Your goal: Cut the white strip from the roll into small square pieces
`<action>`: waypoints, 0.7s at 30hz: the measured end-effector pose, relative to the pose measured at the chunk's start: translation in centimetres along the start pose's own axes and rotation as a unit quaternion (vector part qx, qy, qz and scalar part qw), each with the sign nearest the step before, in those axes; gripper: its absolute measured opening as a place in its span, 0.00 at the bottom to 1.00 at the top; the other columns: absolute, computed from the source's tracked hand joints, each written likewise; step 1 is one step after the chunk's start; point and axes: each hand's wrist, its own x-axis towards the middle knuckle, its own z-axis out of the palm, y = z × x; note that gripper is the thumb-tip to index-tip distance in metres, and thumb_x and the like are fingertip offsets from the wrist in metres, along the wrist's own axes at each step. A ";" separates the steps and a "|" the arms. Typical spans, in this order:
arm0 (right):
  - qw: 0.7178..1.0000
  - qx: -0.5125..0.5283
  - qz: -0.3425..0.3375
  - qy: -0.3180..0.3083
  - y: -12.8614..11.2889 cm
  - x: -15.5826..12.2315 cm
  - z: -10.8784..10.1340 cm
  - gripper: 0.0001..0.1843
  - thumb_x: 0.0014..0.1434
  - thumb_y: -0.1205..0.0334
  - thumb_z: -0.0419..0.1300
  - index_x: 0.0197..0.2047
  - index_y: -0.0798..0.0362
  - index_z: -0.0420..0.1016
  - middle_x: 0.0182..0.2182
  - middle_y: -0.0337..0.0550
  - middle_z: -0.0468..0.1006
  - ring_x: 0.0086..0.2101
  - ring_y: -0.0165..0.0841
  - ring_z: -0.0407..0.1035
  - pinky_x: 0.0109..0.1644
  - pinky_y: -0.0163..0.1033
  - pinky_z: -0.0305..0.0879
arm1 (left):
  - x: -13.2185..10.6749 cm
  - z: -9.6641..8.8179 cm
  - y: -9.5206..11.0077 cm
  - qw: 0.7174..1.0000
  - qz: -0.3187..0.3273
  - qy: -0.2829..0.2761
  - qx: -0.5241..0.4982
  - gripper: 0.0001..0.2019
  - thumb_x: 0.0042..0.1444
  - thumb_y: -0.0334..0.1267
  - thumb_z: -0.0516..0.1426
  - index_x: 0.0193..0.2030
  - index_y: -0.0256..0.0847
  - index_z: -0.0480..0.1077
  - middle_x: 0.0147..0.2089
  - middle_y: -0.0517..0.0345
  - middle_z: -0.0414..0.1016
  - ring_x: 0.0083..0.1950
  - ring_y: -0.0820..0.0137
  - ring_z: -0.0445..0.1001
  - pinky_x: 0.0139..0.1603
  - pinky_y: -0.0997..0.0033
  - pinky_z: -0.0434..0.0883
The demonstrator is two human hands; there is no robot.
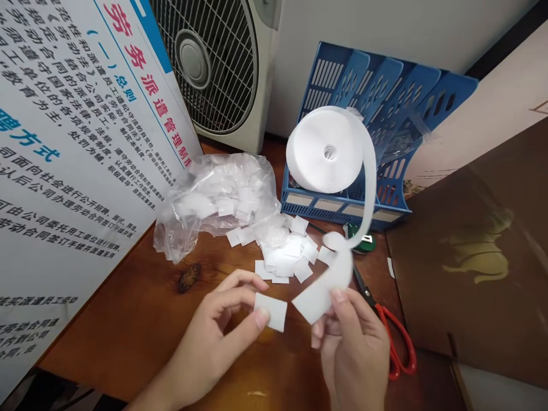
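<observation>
Between the thumb and fingers of my left hand [222,325] is a small white square piece [274,313]. My right hand [353,342] pinches the end of a white strip [321,291], apart from the square. That strip curls up to a large white roll [323,151] resting in the blue file rack. Scissors with red handles [396,337] lie beside my right hand, their blades partly hidden behind it and the strip. Beyond my hands lies a loose pile of white square pieces [286,257].
A clear plastic bag [218,194] with many white pieces sits at the back left. Behind stand a box fan [214,63] and the blue file rack [428,85]. A printed board [85,142] leans at left, a brown cardboard box [462,257] stands right. A green tape measure [366,244] lies by the rack.
</observation>
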 end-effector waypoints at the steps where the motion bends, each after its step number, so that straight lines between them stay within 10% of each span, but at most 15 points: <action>1: 0.999 0.012 -0.027 0.026 0.1 -0.1 -0.2 0.16 0.48 0.54 0.78 0.28 0.54 0.78 0.17 0.34 0.69 0.16 0.27 0.65 0.18 0.31 0.65 | 0.0 -0.2 -0.1 1.000 -0.007 0.006 -0.001 0.11 0.67 0.41 0.59 0.34 0.42 0.79 0.47 0.55 0.72 0.47 0.69 0.72 0.50 0.76 0.67; 12: 0.987 0.071 0.068 0.130 4.0 -2.3 -1.0 0.20 0.35 0.60 0.84 0.33 0.53 0.87 0.41 0.45 0.85 0.39 0.31 0.77 0.46 0.29 0.76 | -0.7 1.9 -1.4 0.976 -0.153 -0.052 -0.145 0.12 0.57 0.41 0.68 0.37 0.38 0.72 0.28 0.62 0.74 0.29 0.75 0.68 0.33 0.77 0.65; 21: 0.981 0.166 0.096 0.036 4.0 -2.6 0.2 0.11 0.42 0.64 0.81 0.29 0.52 0.86 0.32 0.45 0.86 0.30 0.33 0.80 0.35 0.32 0.79 | 1.0 2.8 -2.2 0.969 -0.135 -0.001 -0.206 0.13 0.59 0.44 0.67 0.35 0.38 0.70 0.33 0.56 0.80 0.34 0.72 0.75 0.36 0.76 0.68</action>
